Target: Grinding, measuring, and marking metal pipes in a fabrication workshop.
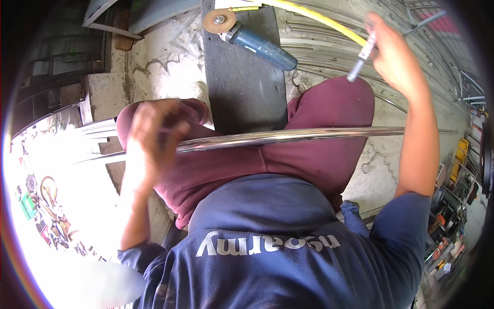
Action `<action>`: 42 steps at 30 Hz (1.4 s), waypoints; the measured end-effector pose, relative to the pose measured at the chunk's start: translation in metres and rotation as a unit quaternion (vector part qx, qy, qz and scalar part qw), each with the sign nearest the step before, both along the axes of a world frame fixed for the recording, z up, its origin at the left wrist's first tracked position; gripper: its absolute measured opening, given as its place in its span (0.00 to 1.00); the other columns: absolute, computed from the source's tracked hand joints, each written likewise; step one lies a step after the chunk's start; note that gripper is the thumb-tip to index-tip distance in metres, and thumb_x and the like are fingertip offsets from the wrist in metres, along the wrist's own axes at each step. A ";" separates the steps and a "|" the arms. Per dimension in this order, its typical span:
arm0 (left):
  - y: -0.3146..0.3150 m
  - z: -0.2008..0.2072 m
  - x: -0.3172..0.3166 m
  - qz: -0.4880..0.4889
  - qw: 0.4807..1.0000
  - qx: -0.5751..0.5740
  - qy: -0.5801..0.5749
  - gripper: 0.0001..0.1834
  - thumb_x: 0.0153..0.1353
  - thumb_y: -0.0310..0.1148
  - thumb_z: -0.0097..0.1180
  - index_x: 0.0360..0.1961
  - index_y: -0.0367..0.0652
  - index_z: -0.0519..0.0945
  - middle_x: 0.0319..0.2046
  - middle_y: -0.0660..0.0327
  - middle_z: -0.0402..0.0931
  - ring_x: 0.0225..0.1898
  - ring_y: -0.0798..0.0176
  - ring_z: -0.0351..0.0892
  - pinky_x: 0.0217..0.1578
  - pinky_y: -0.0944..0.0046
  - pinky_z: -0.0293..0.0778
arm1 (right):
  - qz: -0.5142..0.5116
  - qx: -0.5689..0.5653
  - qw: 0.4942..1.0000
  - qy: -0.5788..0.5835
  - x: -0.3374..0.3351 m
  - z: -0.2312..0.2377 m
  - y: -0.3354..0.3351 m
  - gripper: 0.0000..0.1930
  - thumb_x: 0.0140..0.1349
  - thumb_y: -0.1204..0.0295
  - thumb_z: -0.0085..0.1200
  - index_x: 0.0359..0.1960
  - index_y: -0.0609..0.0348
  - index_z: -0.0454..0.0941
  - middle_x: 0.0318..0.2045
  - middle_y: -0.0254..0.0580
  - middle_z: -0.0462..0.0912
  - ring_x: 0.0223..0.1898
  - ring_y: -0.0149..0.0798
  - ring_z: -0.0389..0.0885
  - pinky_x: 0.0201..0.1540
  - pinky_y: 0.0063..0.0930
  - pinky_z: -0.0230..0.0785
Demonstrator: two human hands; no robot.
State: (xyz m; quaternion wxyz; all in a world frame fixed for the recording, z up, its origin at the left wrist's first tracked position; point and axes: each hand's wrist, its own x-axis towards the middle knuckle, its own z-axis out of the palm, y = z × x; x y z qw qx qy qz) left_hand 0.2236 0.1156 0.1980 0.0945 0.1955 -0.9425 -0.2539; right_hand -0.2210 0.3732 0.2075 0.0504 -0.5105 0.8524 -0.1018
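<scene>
A long shiny metal pipe [267, 137] lies across my thighs, running from side to side. My left hand [154, 136] is over my left thigh, beside the pipe. It is smeared by motion, so its fingers and any contact with the pipe cannot be made out. Raised beyond my right knee, my right hand [388, 54] grips a white-and-grey marker [363, 55], its grey end pointing down toward the knee. A yellow tape measure blade [321, 19] runs from the far edge to that hand; whether the fingers hold it too is unclear.
A blue angle grinder [262, 46] with a brown disc rests on a dark board [236, 95] between my legs. Several thin metal rods [324, 46] lie on the floor at the far right. Tools and parts [447, 232] clutter the right side; strong glare covers the left.
</scene>
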 end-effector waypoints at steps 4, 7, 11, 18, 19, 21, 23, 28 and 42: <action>0.061 -0.031 0.027 -0.080 0.993 -0.077 -0.035 0.34 0.61 0.44 0.79 0.66 0.41 0.83 0.49 0.54 0.85 0.50 0.47 0.84 0.59 0.45 0.76 | -0.065 -0.018 0.998 -0.002 0.041 0.047 0.040 0.24 0.68 0.82 0.71 0.59 0.60 0.70 0.41 0.52 0.79 0.42 0.54 0.78 0.55 0.45 0.78; 0.052 -0.045 0.035 -0.096 0.986 -0.132 -0.031 0.24 0.64 0.42 0.76 0.56 0.42 0.83 0.40 0.56 0.81 0.45 0.48 0.82 0.54 0.45 0.74 | -0.089 -0.072 0.993 -0.038 0.078 0.057 0.046 0.21 0.68 0.83 0.70 0.52 0.59 0.68 0.36 0.50 0.75 0.37 0.58 0.75 0.47 0.47 0.74; 0.025 -0.042 0.049 -0.062 0.985 -0.159 -0.014 0.17 0.63 0.35 0.74 0.49 0.44 0.82 0.41 0.57 0.83 0.47 0.46 0.83 0.55 0.44 0.72 | -0.089 -0.136 0.986 -0.046 0.112 0.057 0.044 0.21 0.69 0.82 0.71 0.50 0.58 0.67 0.35 0.49 0.76 0.37 0.62 0.77 0.45 0.49 0.76; -0.025 -0.043 0.082 0.037 0.982 -0.185 -0.004 0.20 0.63 0.34 0.75 0.54 0.43 0.87 0.50 0.52 0.79 0.58 0.40 0.77 0.71 0.37 0.68 | 0.061 -0.258 0.962 0.069 0.140 0.046 0.026 0.20 0.62 0.84 0.74 0.47 0.59 0.74 0.36 0.47 0.85 0.42 0.59 0.86 0.53 0.53 0.79; -0.026 -0.047 0.087 0.051 0.983 -0.175 0.004 0.21 0.63 0.35 0.76 0.55 0.43 0.87 0.51 0.52 0.79 0.59 0.40 0.77 0.71 0.37 0.68 | 0.116 -0.271 0.951 0.093 0.141 0.046 0.019 0.20 0.61 0.85 0.74 0.46 0.59 0.74 0.37 0.46 0.86 0.42 0.58 0.87 0.56 0.53 0.80; -0.029 -0.049 0.092 0.062 0.990 -0.130 -0.005 0.24 0.61 0.35 0.78 0.58 0.44 0.87 0.56 0.52 0.78 0.63 0.41 0.76 0.72 0.37 0.67 | 0.198 -0.291 0.928 0.122 0.143 0.048 0.005 0.16 0.61 0.87 0.70 0.43 0.59 0.76 0.39 0.44 0.89 0.46 0.56 0.92 0.65 0.58 0.80; -0.029 -0.044 0.094 0.039 0.993 -0.113 0.018 0.24 0.62 0.35 0.77 0.59 0.43 0.87 0.59 0.52 0.79 0.65 0.42 0.76 0.74 0.38 0.66 | 0.262 -0.287 0.907 0.161 0.148 0.051 -0.009 0.12 0.62 0.85 0.68 0.40 0.59 0.76 0.39 0.44 0.89 0.47 0.55 0.93 0.68 0.61 0.79; 0.000 0.000 0.089 0.137 0.963 0.167 0.160 0.23 0.87 0.46 0.56 0.65 0.35 0.85 0.58 0.54 0.87 0.62 0.57 0.84 0.70 0.54 0.74 | 0.384 -0.317 0.838 0.223 0.178 0.057 -0.044 0.13 0.63 0.80 0.67 0.31 0.53 0.72 0.36 0.40 0.88 0.48 0.46 0.95 0.71 0.65 0.75; 0.085 -0.024 0.065 0.075 0.855 0.500 0.115 0.17 0.92 0.40 0.48 0.57 0.37 0.84 0.36 0.68 0.76 0.35 0.74 0.68 0.39 0.68 0.72 | 0.225 -0.291 0.928 0.065 0.253 0.000 -0.039 0.32 0.63 0.67 0.80 0.52 0.55 0.62 0.79 0.79 0.67 0.73 0.76 0.76 0.73 0.68 0.68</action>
